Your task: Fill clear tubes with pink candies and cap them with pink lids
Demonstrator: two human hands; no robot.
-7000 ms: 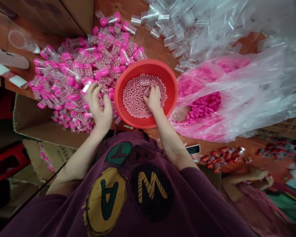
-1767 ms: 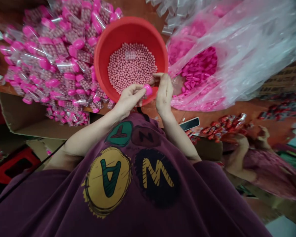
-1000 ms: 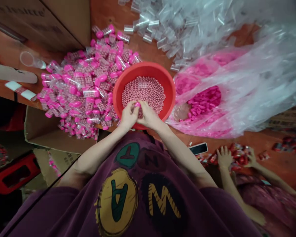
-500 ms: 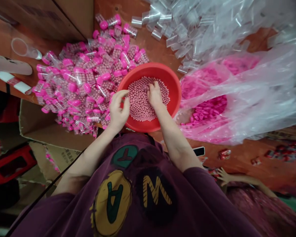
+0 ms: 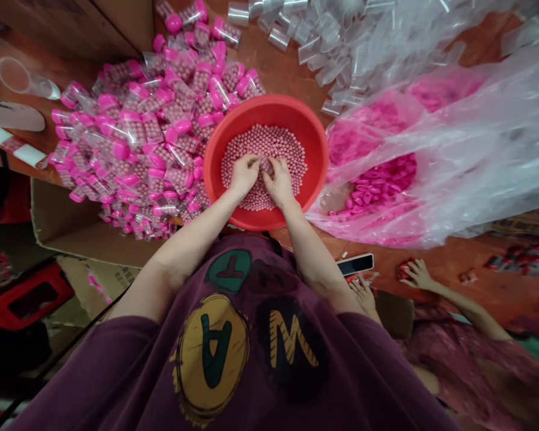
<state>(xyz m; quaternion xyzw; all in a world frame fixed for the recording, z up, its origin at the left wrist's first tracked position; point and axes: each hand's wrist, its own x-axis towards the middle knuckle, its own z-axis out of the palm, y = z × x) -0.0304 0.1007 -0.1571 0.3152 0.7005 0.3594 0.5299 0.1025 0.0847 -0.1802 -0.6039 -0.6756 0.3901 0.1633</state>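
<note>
A heap of tubes with pink caps (image 5: 135, 131) is lying on the table (image 5: 269, 42), just beside a red bowl (image 5: 269, 105). The bowl is filled with pink beads (image 5: 265, 143). Both arms are stretched out to the bowl. The left hand (image 5: 244, 178) is pressed into the beads, with its fingers curled close together. The right hand (image 5: 278, 182) is set next to it, bent the same way. Whether beads are held cannot be told. A clear bag of pink caps (image 5: 377, 185) is lying right of the bowl, under loose clear tubes (image 5: 323, 42). Past the phone (image 5: 356, 264), a co-worker's hand (image 5: 417, 274) is spread open.
</note>
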